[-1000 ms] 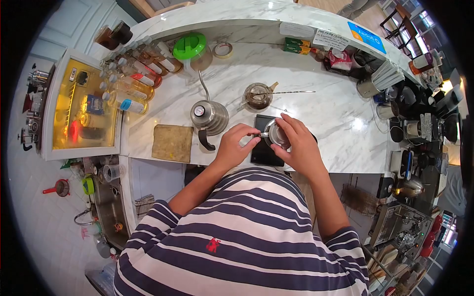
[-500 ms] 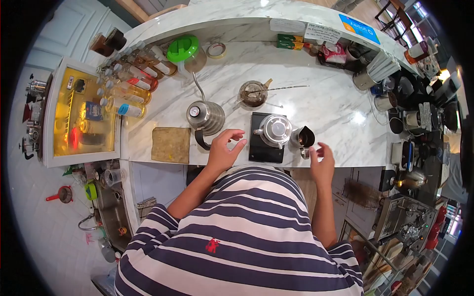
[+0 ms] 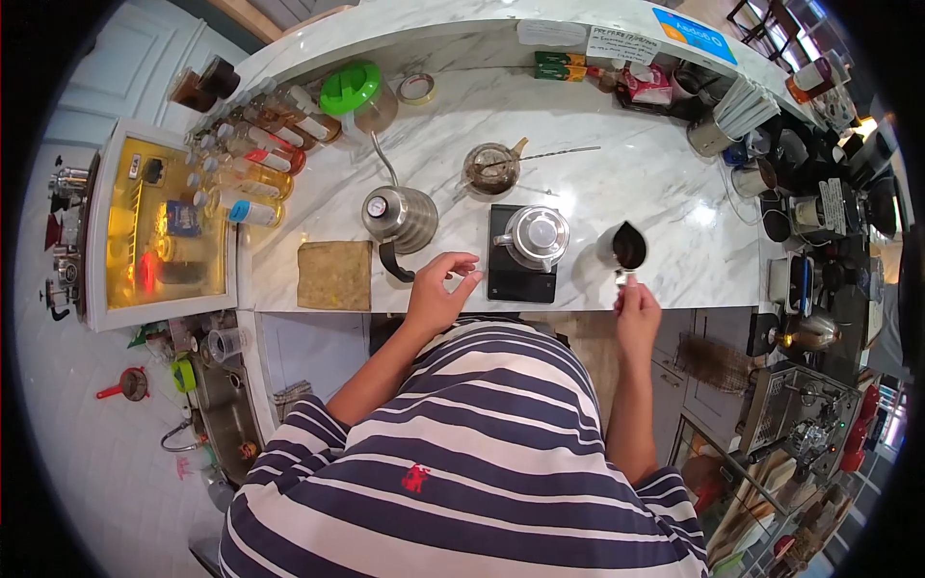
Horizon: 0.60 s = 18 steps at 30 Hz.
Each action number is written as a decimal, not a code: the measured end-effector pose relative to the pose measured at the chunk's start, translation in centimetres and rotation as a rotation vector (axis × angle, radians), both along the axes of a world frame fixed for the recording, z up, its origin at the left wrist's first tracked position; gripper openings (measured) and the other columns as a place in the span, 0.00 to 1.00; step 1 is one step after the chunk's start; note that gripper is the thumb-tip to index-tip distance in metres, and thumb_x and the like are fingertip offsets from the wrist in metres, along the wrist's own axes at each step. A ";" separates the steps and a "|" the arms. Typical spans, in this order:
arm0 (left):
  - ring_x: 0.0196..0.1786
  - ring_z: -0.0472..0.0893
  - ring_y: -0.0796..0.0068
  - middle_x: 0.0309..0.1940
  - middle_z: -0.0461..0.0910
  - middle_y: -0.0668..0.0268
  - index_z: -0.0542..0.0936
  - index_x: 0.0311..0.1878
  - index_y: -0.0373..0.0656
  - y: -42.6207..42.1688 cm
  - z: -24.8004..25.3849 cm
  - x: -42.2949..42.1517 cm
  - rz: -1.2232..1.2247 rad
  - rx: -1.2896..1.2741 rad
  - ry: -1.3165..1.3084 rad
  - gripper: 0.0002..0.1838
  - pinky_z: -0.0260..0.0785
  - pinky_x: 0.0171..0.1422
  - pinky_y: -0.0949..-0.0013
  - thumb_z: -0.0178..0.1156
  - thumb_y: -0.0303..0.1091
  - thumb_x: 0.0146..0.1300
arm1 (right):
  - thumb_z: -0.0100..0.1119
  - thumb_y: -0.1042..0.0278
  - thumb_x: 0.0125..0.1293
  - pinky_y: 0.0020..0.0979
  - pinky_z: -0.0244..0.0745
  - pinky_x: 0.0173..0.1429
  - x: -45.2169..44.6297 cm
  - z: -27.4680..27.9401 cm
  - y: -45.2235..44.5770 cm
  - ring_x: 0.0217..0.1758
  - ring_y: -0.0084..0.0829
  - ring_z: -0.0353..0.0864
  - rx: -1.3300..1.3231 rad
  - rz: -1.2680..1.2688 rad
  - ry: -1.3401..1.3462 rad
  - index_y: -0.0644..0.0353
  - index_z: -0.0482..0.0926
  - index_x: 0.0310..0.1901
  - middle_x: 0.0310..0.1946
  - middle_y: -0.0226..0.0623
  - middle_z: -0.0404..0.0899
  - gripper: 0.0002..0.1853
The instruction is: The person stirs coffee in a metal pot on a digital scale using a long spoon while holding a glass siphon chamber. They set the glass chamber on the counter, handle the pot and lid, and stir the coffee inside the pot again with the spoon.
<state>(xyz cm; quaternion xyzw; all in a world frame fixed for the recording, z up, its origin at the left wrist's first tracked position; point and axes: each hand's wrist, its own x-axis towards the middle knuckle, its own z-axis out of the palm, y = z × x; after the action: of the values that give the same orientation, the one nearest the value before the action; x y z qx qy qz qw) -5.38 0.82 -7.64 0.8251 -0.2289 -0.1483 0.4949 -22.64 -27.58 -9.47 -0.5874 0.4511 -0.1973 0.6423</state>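
Note:
My right hand (image 3: 637, 313) grips the handle of a small metal pitcher (image 3: 629, 248) with dark liquid in it, to the right of the scale. Fingers apart and curved, my left hand (image 3: 445, 289) is held empty near the counter's front edge. Close to it is the black handle of a steel gooseneck kettle (image 3: 412, 220), which has a dial on its lid. Between my hands a black scale (image 3: 521, 286) carries a metal-topped pot (image 3: 538, 237). Behind it stands a glass vessel (image 3: 491, 170) with a long twisted spoon lying across its top.
A folded brown cloth (image 3: 333, 275) lies at the counter's front left. Several bottles (image 3: 252, 179) and a green-lidded jug (image 3: 372, 100) stand at the back left. On the right are a straw holder (image 3: 711, 135) and appliances. A raised ledge (image 3: 462, 39) bounds the back.
My right hand has closed on the pitcher's handle. The pitcher has moved right, away from the scale and pot. My left hand has stayed nearly still.

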 end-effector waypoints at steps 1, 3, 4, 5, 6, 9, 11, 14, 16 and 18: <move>0.46 0.87 0.73 0.42 0.89 0.64 0.85 0.54 0.43 0.2 0.1 -0.2 0.009 0.000 0.006 0.13 0.73 0.52 0.66 0.70 0.33 0.67 | 0.58 0.57 0.80 0.22 0.61 0.29 -0.1 2.1 0.2 0.24 0.16 0.68 -0.049 0.006 -0.012 0.63 0.81 0.31 0.22 0.23 0.73 0.20; 0.46 0.86 0.73 0.42 0.89 0.65 0.85 0.54 0.43 0.8 0.3 -0.5 0.029 -0.003 0.016 0.13 0.73 0.52 0.66 0.70 0.33 0.67 | 0.58 0.59 0.80 0.22 0.61 0.30 0.0 7.6 1.0 0.24 0.16 0.68 -0.151 0.017 -0.041 0.63 0.81 0.32 0.22 0.23 0.72 0.19; 0.46 0.86 0.73 0.42 0.89 0.65 0.85 0.54 0.43 1.1 0.4 -0.6 0.039 -0.006 0.018 0.13 0.72 0.52 0.66 0.70 0.33 0.67 | 0.58 0.60 0.80 0.22 0.61 0.30 0.2 10.0 1.5 0.24 0.16 0.68 -0.172 0.029 -0.068 0.64 0.81 0.32 0.22 0.23 0.73 0.19; 0.46 0.86 0.73 0.42 0.88 0.65 0.85 0.54 0.43 1.4 0.4 -0.7 0.044 -0.011 0.025 0.13 0.72 0.52 0.66 0.69 0.33 0.67 | 0.58 0.60 0.81 0.22 0.61 0.30 0.5 12.3 2.2 0.25 0.15 0.68 -0.193 0.042 -0.097 0.64 0.81 0.31 0.22 0.23 0.73 0.19; 0.46 0.86 0.74 0.42 0.88 0.65 0.85 0.54 0.43 1.8 0.5 -0.8 0.050 -0.017 0.030 0.13 0.72 0.52 0.67 0.69 0.33 0.68 | 0.59 0.60 0.81 0.22 0.61 0.30 0.8 14.3 3.0 0.25 0.15 0.69 -0.213 0.054 -0.128 0.64 0.81 0.31 0.22 0.24 0.74 0.19; 0.46 0.86 0.74 0.42 0.88 0.66 0.85 0.54 0.43 3.3 0.7 -1.1 0.076 -0.024 0.033 0.13 0.72 0.52 0.67 0.69 0.33 0.68 | 0.59 0.61 0.81 0.22 0.61 0.30 1.7 18.5 5.4 0.25 0.16 0.69 -0.215 0.178 -0.201 0.65 0.81 0.32 0.23 0.25 0.75 0.18; 0.47 0.86 0.74 0.42 0.88 0.66 0.85 0.54 0.43 4.5 0.7 -1.3 0.096 -0.027 0.019 0.13 0.72 0.53 0.68 0.69 0.33 0.68 | 0.59 0.62 0.81 0.23 0.63 0.31 2.1 19.6 7.5 0.25 0.16 0.71 -0.133 0.263 -0.204 0.65 0.82 0.33 0.24 0.26 0.77 0.17; 0.47 0.86 0.75 0.42 0.88 0.66 0.85 0.54 0.43 6.6 1.1 -1.5 0.133 -0.056 0.011 0.13 0.72 0.53 0.68 0.69 0.33 0.68 | 0.59 0.63 0.80 0.24 0.70 0.33 3.3 18.9 11.0 0.28 0.18 0.75 0.029 0.380 -0.262 0.66 0.83 0.35 0.26 0.29 0.80 0.17; 0.47 0.86 0.73 0.43 0.88 0.64 0.85 0.54 0.42 8.2 1.5 -1.8 0.163 -0.058 0.013 0.13 0.73 0.53 0.68 0.69 0.32 0.68 | 0.58 0.62 0.81 0.25 0.74 0.35 3.7 16.9 13.1 0.29 0.20 0.78 0.132 0.432 -0.244 0.67 0.83 0.36 0.28 0.30 0.81 0.17; 0.46 0.87 0.70 0.43 0.88 0.60 0.86 0.52 0.39 9.8 1.7 -2.2 0.190 -0.055 -0.011 0.12 0.76 0.51 0.67 0.69 0.31 0.67 | 0.57 0.62 0.81 0.26 0.77 0.37 4.2 14.1 15.1 0.31 0.22 0.80 0.176 0.471 -0.194 0.67 0.83 0.38 0.29 0.31 0.82 0.17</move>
<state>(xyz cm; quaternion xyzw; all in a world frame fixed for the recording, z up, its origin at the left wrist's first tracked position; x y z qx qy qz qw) -7.60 10.63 -5.92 0.8301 -0.1562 -0.0897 0.5277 -18.46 -12.43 4.61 -0.5964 0.2537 -0.0580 0.7593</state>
